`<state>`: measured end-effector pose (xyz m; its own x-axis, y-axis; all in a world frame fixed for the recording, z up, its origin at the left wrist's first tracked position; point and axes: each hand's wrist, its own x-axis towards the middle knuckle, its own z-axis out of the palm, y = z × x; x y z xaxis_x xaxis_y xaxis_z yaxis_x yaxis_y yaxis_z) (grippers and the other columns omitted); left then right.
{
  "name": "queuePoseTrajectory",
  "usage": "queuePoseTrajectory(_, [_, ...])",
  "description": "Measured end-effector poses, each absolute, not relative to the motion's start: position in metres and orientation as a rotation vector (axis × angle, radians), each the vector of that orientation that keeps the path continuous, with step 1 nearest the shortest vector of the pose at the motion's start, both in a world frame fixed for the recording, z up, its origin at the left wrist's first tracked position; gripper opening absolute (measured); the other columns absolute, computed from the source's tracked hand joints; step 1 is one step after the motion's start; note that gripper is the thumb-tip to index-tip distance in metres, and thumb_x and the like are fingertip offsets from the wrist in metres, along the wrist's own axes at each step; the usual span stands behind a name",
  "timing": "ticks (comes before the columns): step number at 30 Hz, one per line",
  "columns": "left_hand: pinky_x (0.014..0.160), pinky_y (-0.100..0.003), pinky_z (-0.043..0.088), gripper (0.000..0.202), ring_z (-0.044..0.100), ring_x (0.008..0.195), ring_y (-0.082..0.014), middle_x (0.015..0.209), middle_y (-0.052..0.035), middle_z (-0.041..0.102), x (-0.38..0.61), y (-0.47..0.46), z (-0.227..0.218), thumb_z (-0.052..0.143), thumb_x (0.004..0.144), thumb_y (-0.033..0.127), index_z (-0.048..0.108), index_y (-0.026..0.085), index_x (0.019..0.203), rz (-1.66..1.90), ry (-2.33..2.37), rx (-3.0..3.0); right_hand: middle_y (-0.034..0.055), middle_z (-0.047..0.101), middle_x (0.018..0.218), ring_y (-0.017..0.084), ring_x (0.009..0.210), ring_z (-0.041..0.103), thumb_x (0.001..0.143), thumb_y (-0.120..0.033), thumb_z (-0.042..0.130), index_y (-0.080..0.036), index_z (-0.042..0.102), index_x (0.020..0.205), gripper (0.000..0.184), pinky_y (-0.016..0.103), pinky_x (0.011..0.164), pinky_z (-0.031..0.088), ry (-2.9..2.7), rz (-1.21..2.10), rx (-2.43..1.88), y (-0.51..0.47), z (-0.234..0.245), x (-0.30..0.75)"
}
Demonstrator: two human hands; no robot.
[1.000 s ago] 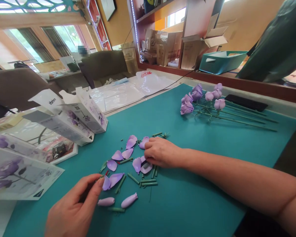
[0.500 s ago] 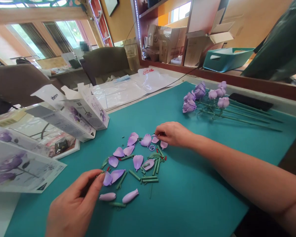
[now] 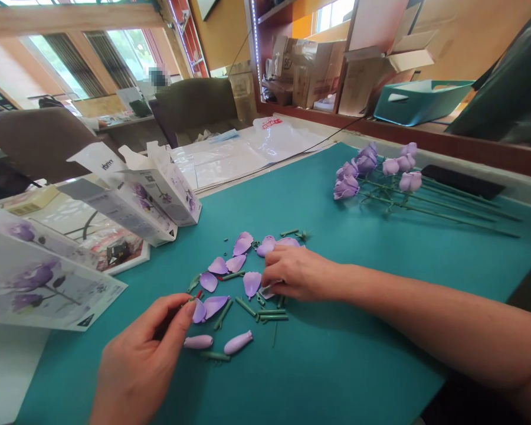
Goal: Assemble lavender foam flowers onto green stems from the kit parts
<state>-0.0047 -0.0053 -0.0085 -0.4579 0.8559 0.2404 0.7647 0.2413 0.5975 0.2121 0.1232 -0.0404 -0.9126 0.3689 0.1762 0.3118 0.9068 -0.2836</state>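
Down from the far petals, the right hand [image 3: 297, 273] has come back to the middle of the loose pile; its fingertips [image 3: 269, 277] are closed on a small pale lilac piece [image 3: 268, 293], mostly hidden, its shape impossible to tell; the left hand [image 3: 141, 351] sits at the mat's 7 o'clock, its fingers [image 3: 179, 310] curled around a slim green stem with a red tip [image 3: 197, 294]; glossy lilac plastic petals [image 3: 252, 283] and short green plastic stem pieces [image 3: 265, 317] lie between the hands on a teal mat [image 3: 358, 354]; two smooth lilac bud shapes [image 3: 238, 342] rest at the left hand's 3 o'clock; a bunch of finished purple roses on long green stems [image 3: 347, 188] lies at the right hand's 1 o'clock; white boxes printed with purple flowers [image 3: 168, 200] stand at the left hand's 12 o'clock; picking small parts from the pile looks to be the step in hand; pieces this small seem to call for a steady fingertip pinch.
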Motion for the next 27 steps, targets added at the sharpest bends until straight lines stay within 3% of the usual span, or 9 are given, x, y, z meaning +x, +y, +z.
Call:
queuePoseTrajectory(3, [0.05,-0.024,0.035,0.018,0.058,0.06,-0.0172,0.063,0.0052,0.065,-0.003,-0.006,-0.008,0.058,0.073,0.047,0.066,0.031,0.07,1.02,2.361,1.578,0.0067,0.061,0.082,0.018,0.077,0.051,0.084,-0.028,0.061,-0.016,0.069,0.086,0.014,0.029,0.067,0.035,-2.897,0.31,-0.572,0.123,-0.042,0.211])
queuePoseTrajectory(12, [0.05,-0.024,0.036,0.017,0.055,0.054,-0.0158,0.064,0.0045,0.067,-0.007,-0.007,-0.005,0.056,0.074,0.046,0.066,0.031,0.075,0.895,2.395,1.633,0.0069,0.064,0.083,0.016,0.077,0.054,0.087,-0.019,0.053,-0.015,0.068,0.087,0.015,0.027,0.068,0.037,-2.851,0.395,-0.646,0.13,-0.042,0.213])
queuePoseTrajectory(18, [0.055,-0.025,0.04,0.02,0.06,0.065,-0.0191,0.068,0.0023,0.069,-0.012,-0.004,-0.007,0.058,0.072,0.048,0.067,0.03,0.077,0.907,2.345,1.534,0.0037,0.066,0.087,0.015,0.08,0.057,0.088,-0.019,0.05,-0.019,0.067,0.092,0.018,0.024,0.068,0.037,-2.647,0.386,-0.975,0.153,-0.024,0.238])
queuePoseTrajectory(22, [0.047,-0.023,0.039,0.025,0.05,0.047,-0.0125,0.06,0.0018,0.065,-0.015,-0.006,-0.003,0.064,0.07,0.046,0.066,0.024,0.081,1.049,2.048,1.26,0.0031,0.066,0.085,0.015,0.078,0.058,0.087,-0.021,0.05,-0.019,0.068,0.088,0.018,0.024,0.068,0.038,-2.624,0.404,-0.963,0.153,-0.024,0.239])
queuePoseTrajectory(27, [0.04,-0.019,0.031,0.025,0.044,0.041,-0.0072,0.059,0.0009,0.064,-0.016,-0.011,0.007,0.068,0.069,0.042,0.065,0.019,0.079,1.201,1.765,0.96,0.0019,0.066,0.08,0.014,0.07,0.058,0.087,-0.024,0.048,-0.021,0.068,0.085,0.02,0.023,0.063,0.039,-2.575,0.461,-0.932,0.152,-0.033,0.235])
